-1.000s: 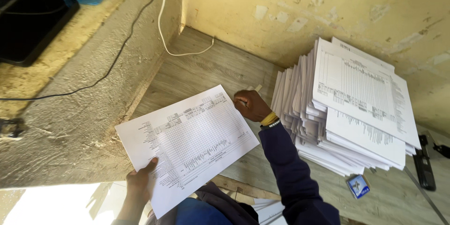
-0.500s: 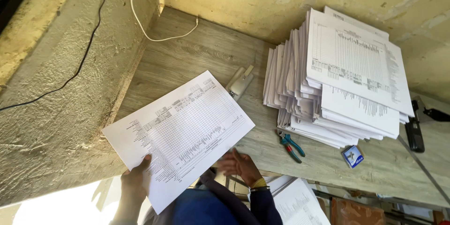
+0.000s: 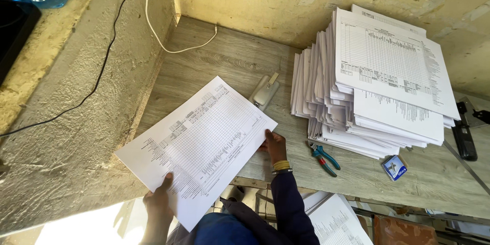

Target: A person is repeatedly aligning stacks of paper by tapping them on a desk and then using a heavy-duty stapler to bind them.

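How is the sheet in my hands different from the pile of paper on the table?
The sheet is a single page held up by the left hand and right hand; the pile is many pages lying on the table. The sheet sits at a slant, clear of the surface; the pile rests unevenly, its edges fanned out. Both are white pages printed with grid tables.

Two hands are counted: the left hand [image 3: 157, 205] and the right hand [image 3: 274, 145]. One printed sheet [image 3: 196, 145] is held between them. One tall stack of printed sheets [image 3: 375, 84] is seen on the table [image 3: 229, 58]. One grey stapler [image 3: 265, 92], one pair of blue-handled pliers [image 3: 322, 156] and one small blue box [image 3: 394, 167] are counted. Two cables are seen, one white cable [image 3: 158, 41] and one black cable [image 3: 99, 79]. One black handheld device [image 3: 464, 133] is counted.
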